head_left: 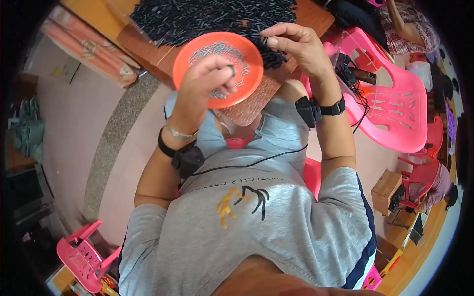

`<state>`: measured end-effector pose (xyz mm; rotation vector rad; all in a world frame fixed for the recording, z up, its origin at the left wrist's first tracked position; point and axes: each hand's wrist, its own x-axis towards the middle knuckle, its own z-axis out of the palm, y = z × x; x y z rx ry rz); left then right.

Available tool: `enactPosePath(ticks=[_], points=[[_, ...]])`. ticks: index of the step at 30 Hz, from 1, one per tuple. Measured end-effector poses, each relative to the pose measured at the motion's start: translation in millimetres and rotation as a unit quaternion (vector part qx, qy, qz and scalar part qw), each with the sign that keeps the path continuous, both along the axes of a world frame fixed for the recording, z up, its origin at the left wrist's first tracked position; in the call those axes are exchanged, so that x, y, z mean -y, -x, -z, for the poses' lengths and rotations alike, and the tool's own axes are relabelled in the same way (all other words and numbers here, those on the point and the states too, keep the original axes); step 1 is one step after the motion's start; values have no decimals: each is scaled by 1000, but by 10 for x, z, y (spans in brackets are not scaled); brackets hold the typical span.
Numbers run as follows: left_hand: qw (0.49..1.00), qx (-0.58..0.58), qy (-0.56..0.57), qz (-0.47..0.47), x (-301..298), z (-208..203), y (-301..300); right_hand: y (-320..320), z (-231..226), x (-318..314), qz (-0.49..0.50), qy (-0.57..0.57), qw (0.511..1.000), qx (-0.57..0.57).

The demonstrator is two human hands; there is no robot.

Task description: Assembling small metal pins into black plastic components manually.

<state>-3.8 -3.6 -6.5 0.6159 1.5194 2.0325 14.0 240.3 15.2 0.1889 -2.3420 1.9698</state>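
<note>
Over a round orange-red plate (180, 64), my left hand (200, 81) is closed, with a small dark piece (231, 69) showing at its thumb and fingertips. Small silvery metal pins (224, 48) lie scattered in the plate. To the right of the plate, my right hand (306, 49) pinches a small black piece (265, 41) between thumb and finger. Just beyond it spreads a large heap of small black pieces (197, 19) on the wooden table (316, 19). The exact shape of the held pieces is too small to make out.
A pink plastic chair (395, 106) stands close on the right, with a black device and cables (348, 69) on it. Another person (407, 27) sits at the far right. Orange-and-white patterned fabric (94, 47) is at the upper left. A thin cable (247, 167) crosses my shirt.
</note>
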Motion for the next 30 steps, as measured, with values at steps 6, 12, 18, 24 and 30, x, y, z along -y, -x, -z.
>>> enactPosePath(ticks=[6, 12, 18, 24, 30], points=[[1000, -11, -3, 28, -57, -57, -115, -153, 34, 380, -58, 137, 988, -31], [1000, -8, -6, 30, -22, 6, -125, -181, 43, 484, -84, 101, 990, -60], [999, -20, 10, 23, -14, 27, -121, -224, 23, 509, -87, 76, 991, -66], [998, -43, 42, 16, -26, 18, -137, -280, -54, 537, -82, 32, 995, -54], [995, -74, 73, 17, -44, 19, -138, -257, 29, 515, -79, -9, 993, -92]])
